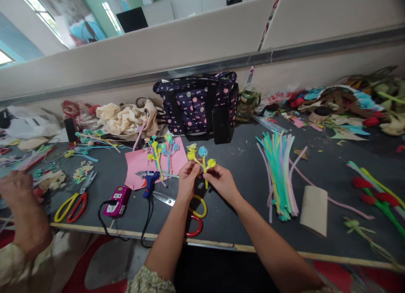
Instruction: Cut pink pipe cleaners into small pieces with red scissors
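Between my two hands is a small pipe-cleaner flower sprig point(205, 163) with a yellow stem, yellow blossoms and one blue blossom. The fingertips of my left hand point(187, 178) pinch its left side branch. My right hand point(222, 181) pinches the stem near the yellow blossom on the right. Beneath my wrists lies a pair of scissors point(198, 206) with yellow and red handles, partly hidden by my left forearm. To the left rests a blue glue gun point(149, 184) on the edge of a pink sheet point(136, 166), with finished flower sprigs point(169, 149) lying on it.
A bundle of pipe cleaners point(278, 175) and a cardboard piece point(314, 210) lie right. A patterned bag point(193, 105) with a phone point(221, 124) against it stands behind. Left are a magenta box point(117, 201), more scissors point(77, 200) and another person's hand point(17, 187).
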Available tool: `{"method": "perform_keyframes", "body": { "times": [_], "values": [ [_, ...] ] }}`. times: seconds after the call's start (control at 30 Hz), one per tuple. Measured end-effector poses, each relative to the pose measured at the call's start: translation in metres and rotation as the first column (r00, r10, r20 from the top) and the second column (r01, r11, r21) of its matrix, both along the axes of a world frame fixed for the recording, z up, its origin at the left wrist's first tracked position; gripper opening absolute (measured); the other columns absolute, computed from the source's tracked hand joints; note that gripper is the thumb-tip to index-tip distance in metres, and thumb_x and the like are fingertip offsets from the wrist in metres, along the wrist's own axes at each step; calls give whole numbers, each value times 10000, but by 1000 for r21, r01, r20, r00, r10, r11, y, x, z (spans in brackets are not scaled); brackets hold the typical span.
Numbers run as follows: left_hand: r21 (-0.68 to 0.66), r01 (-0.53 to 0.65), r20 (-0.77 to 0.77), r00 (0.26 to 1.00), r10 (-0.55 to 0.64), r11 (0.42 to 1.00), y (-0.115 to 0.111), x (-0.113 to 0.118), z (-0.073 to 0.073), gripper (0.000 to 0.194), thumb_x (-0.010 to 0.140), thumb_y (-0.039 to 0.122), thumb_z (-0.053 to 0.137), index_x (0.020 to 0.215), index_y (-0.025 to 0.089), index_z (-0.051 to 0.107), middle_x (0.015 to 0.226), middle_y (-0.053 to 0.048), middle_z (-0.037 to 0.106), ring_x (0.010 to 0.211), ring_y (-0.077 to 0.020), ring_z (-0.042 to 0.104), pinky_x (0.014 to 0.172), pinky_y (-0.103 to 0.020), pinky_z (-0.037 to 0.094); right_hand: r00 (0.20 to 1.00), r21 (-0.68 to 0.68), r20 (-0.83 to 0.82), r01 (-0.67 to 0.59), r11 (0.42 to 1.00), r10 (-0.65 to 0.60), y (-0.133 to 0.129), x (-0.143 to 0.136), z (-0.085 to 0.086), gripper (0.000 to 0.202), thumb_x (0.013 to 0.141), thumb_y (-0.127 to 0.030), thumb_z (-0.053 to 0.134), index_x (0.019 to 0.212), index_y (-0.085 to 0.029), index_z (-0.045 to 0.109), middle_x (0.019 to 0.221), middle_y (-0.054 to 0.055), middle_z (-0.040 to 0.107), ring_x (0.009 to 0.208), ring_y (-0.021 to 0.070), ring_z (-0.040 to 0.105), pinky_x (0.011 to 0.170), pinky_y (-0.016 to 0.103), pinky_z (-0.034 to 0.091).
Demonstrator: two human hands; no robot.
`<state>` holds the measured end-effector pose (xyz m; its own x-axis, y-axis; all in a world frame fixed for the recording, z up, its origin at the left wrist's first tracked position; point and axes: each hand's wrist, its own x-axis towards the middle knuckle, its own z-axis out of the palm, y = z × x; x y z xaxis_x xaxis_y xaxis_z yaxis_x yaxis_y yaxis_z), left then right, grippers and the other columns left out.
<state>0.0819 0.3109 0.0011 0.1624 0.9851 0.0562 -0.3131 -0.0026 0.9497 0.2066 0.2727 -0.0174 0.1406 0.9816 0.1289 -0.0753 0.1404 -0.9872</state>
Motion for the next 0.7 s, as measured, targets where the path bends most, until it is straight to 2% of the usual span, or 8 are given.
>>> {"method": "perform_keyframes", "body": {
  "times": [0.1,0.2,0.3,0.43,0.7],
  "values": [
    [17,83,-96,992,-81,996,-1,2,-2,289,735,409,734,884,163,711,753,-13,615,589,-76,495,558,-190,424,994,-19,-107,4,1000,-6,0,2,5,212,721,-368,701,816,-194,628,733,15,667,668,165,628,650,293,516],
    [5,136,-152,979,-134,991,0,3,-4,303,747,403,721,936,167,715,813,-31,644,610,-88,515,564,-200,435,981,-75,-173,72,995,-84,0,5,10,263,696,-400,729,802,-187,618,709,9,647,606,137,583,565,258,485],
    [-39,213,-188,958,-217,976,0,2,-6,323,754,407,714,956,155,718,757,-32,651,594,-94,519,550,-201,427,952,-108,-262,135,985,-159,1,9,14,283,675,-394,755,812,-182,629,730,13,643,591,116,547,520,229,448],
    [-99,339,-220,909,-353,936,-1,1,-5,313,735,431,723,845,138,723,710,-35,656,583,-103,535,535,-202,420,905,-142,-370,167,976,-209,2,15,16,275,665,-366,771,831,-183,650,733,8,650,549,94,523,513,225,435],
    [-173,364,-246,884,-398,915,0,-1,-4,361,689,458,754,847,134,718,698,-33,669,562,-97,543,537,-204,425,856,-137,-478,149,979,-197,4,17,15,221,676,-340,776,814,-182,706,770,27,691,562,83,534,516,208,428]
  ]
}}
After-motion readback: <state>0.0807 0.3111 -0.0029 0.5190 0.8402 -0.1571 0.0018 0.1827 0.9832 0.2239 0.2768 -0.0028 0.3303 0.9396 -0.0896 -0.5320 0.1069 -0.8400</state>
